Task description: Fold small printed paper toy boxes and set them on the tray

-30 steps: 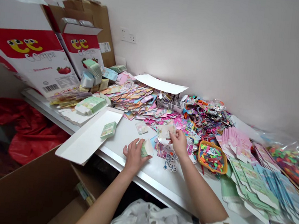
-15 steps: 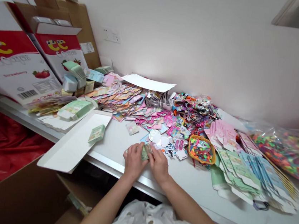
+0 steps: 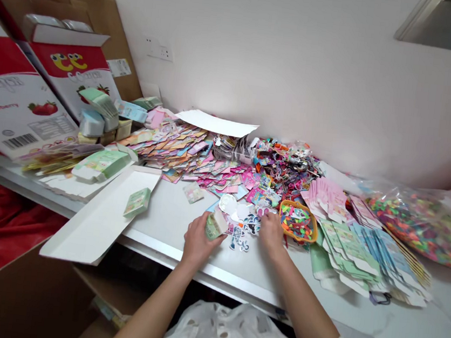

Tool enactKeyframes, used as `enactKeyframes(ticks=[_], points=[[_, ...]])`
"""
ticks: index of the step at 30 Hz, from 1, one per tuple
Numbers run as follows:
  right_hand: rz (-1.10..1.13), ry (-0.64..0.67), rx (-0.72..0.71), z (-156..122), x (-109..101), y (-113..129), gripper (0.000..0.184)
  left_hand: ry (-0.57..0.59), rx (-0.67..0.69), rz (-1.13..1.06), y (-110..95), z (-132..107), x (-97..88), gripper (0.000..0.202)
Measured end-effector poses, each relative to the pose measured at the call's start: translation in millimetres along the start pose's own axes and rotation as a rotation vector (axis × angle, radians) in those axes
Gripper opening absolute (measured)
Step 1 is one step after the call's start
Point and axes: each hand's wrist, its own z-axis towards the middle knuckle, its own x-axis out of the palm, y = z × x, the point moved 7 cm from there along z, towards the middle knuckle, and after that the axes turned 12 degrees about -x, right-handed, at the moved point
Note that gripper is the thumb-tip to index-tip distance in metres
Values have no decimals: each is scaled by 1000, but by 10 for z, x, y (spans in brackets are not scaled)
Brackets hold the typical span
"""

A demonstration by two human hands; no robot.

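Left hand grips a green box tilted above the tabletop, apparently to keep it within the right hand's reach, whose curled fingers, perhaps empty, cannot be told, sit among die-cut stickers beside an orange basket.

The only view looks out from the person's head, forward and down, past a dotted white top, the left arm and the right arm to a long table close below. It faces a white wall, tilted so the table's front edge drops toward the right.
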Motion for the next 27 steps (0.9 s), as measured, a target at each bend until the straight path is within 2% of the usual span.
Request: enactKeyframes(ticks=[3, 5, 8, 11, 15, 16, 19, 21, 25, 27], points=[[163, -99, 159, -14, -192, 23, 23, -12, 25, 77, -93, -24, 51, 69], [468, -103, 253, -12, -233, 145, 23, -25, 50, 138, -173, -40, 83, 69], [922, -61, 327, -9, -186, 391, 26, -24, 90, 185, -293, -69, 129, 70], [1073, -40, 320, -6, -164, 512, 27, -19, 107, 209, -354, -100, 155, 69], [1198, -134, 383, 8, -228, 416, 31, -17, 99, 214, -330, -112, 165, 68], [1203, -134, 384, 19, -238, 400, 32, -12, 104, 209, -328, -111, 170, 69], [1085, -9, 314, 29, -176, 451, 26, -13, 129, 186, -357, -115, 174, 70], [893, 38, 247, -8, -109, 517, 21, -38, 144, 187, -401, -131, 164, 68], [407, -35, 27, -101, -93, 763, 15, -75, 224, 215, -511, -206, 176, 63], [300, 6, -102, -115, -84, 900, 19, -68, 256, 228, -525, -231, 208, 61]])
